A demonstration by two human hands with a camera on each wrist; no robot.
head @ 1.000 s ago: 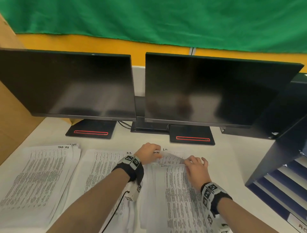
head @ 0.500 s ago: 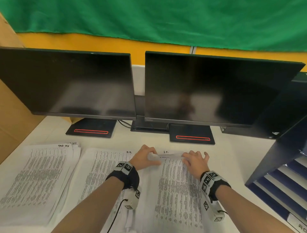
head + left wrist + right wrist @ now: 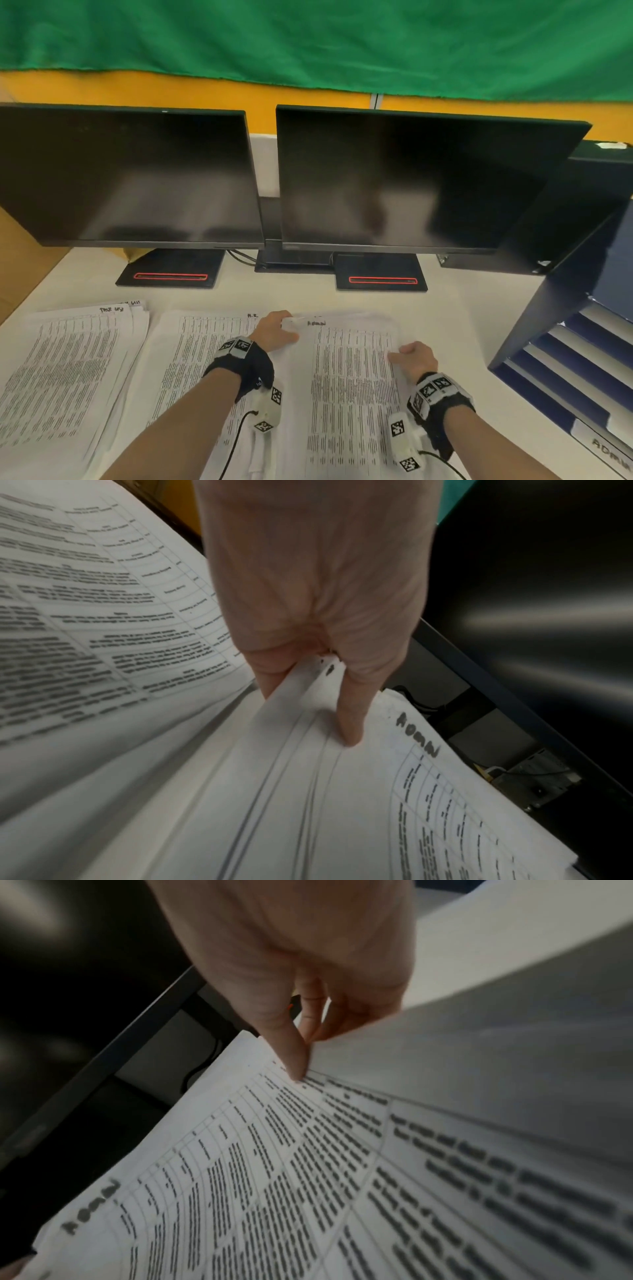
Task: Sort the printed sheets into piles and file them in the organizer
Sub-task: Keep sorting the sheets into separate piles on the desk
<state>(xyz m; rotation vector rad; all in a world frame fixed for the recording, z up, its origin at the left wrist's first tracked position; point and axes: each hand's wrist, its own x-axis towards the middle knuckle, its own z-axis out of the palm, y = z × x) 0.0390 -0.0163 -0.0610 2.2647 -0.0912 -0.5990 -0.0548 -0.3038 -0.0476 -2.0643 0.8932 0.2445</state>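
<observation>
Three piles of printed sheets lie side by side on the white surface in front of two dark monitors, and I am working the one on the right. My left hand pinches the far left corner of the right pile, thumb on top and fingers underneath, with several sheet edges fanned out between them; my right hand has its fingers closed on the pile's right edge, thumb pressed on the print while one sheet curls up over the others. The top sheet here carries a handwritten heading that looks like "Admin", and the middle pile is marked "H.R."; the left pile also has a heading, too blurred for me to read. The organizer stands at the right end of the surface, well apart from the piles, its slotted trays showing pale and dark bands, with a label near the bottom only partly in view. By my reckoning the sorting is largely done, since the sheets already lie in three headed piles. The filing has not started for these piles: all three are still on the surface, and whether the trays already hold paper I cannot tell.
</observation>
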